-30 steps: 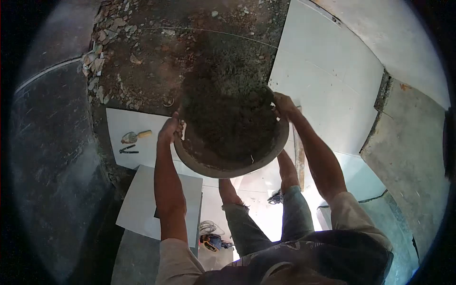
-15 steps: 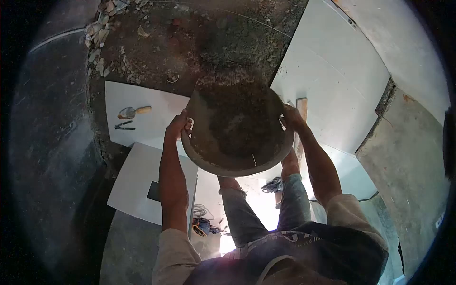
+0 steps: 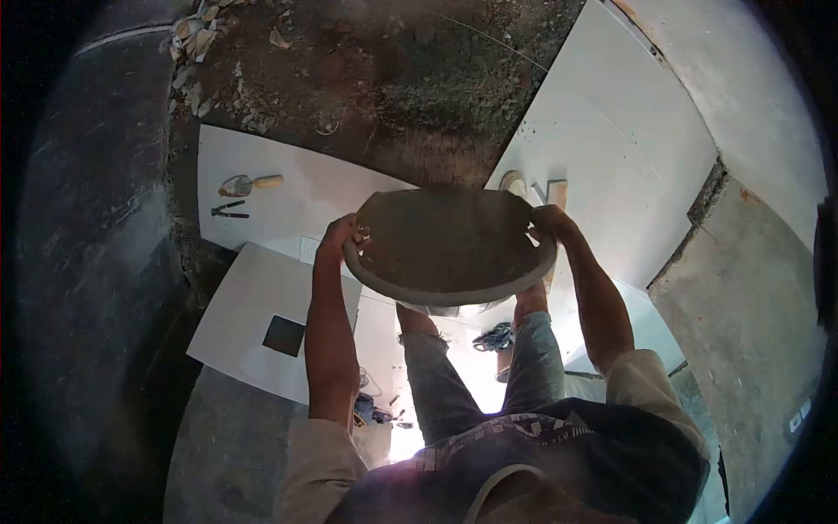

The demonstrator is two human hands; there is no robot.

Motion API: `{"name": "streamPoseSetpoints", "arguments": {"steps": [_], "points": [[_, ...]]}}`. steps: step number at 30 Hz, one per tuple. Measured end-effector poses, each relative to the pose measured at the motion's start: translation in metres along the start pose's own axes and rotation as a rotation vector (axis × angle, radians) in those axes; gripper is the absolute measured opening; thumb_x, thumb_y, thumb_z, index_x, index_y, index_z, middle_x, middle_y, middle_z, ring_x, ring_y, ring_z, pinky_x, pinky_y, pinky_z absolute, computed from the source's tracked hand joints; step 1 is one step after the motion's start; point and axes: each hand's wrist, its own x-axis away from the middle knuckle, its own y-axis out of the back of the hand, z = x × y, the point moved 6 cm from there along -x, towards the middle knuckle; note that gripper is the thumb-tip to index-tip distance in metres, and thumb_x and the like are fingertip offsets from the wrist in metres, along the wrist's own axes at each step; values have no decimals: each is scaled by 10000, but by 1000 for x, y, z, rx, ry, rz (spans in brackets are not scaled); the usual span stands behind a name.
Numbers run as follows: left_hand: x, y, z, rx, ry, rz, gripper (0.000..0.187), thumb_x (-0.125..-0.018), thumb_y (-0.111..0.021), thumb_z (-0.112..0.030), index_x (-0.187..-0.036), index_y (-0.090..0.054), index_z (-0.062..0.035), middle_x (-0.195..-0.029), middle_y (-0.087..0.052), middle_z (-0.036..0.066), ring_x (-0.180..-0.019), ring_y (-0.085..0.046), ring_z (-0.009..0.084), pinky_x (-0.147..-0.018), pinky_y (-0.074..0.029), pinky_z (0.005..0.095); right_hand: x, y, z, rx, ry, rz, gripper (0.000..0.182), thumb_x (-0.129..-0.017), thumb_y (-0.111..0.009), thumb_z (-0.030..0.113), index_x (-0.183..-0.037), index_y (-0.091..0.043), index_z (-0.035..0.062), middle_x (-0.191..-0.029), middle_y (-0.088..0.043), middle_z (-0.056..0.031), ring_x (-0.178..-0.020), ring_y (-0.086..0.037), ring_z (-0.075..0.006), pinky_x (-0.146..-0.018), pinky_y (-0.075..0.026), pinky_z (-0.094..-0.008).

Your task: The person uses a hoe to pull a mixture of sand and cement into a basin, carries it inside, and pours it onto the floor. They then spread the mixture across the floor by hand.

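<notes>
Between my two hands a round, dull brown tub (image 3: 449, 240) is held in front of my legs, tilted with its far side towards the dirt. My left hand (image 3: 339, 237) is closed round the handle slot on the tub's left rim. On the opposite rim my right hand (image 3: 548, 224) grips the other slot. Only a thin brown coating shows on the inside of the tub. Just beyond it lies a patch of loose brown soil (image 3: 436, 96).
At the left, a trowel (image 3: 250, 185) and black-handled pincers (image 3: 230, 210) lie on a white panel (image 3: 288, 196). Broken rubble (image 3: 194, 65) lines the soil's left side. A large white panel (image 3: 611, 148) and a wooden-handled tool (image 3: 556, 192) are at the right.
The tub has come back towards me and its opening looks narrower from its changed tilt. The loose soil seen spilling at its far lip is now on the ground. Both hands keep their hold.
</notes>
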Motion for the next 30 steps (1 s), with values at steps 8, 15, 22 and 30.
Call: {"name": "streamPoseSetpoints", "arguments": {"steps": [8,15,22,30], "points": [[128,5,-8,-137,-246,-199,299,-985,-534,-396,-1172,-548,-163,-811,-515,26,-509,-446,108,-446,-440,280,36,24,80,-1837,-209,-214,469,-959,-599,206,-1408,-488,122,-990,-656,-97,-779,-678,-223,-618,-565,-364],[168,142,0,-316,-888,-783,433,-1044,-433,-376,-1372,-485,-99,-1119,-533,130,-874,-527,213,-725,-465,355,37,77,122,-793,-271,-447,510,-942,-652,302,-1406,-522,135,-1024,-707,-185,-869,-686,-212,-726,-572,-362],[207,82,-1,-365,-1124,-1067,605,-1034,-456,-429,-1443,-413,16,-1462,-430,255,-1325,-452,388,-1067,-388,449,-21,170,78,-76,43,-702,502,-931,-651,420,-1374,-564,200,-1225,-623,-198,-1046,-629,-370,-909,-513,-455],[104,135,37,-216,-1105,-1484,651,-1019,-454,-498,-1377,-485,45,-1387,-510,281,-1210,-555,427,-967,-461,469,-228,224,-2,172,54,-579,767,-909,-396,752,-1494,-419,256,-1461,-460,-209,-1407,-354,-387,-1124,-316,-585]]}}
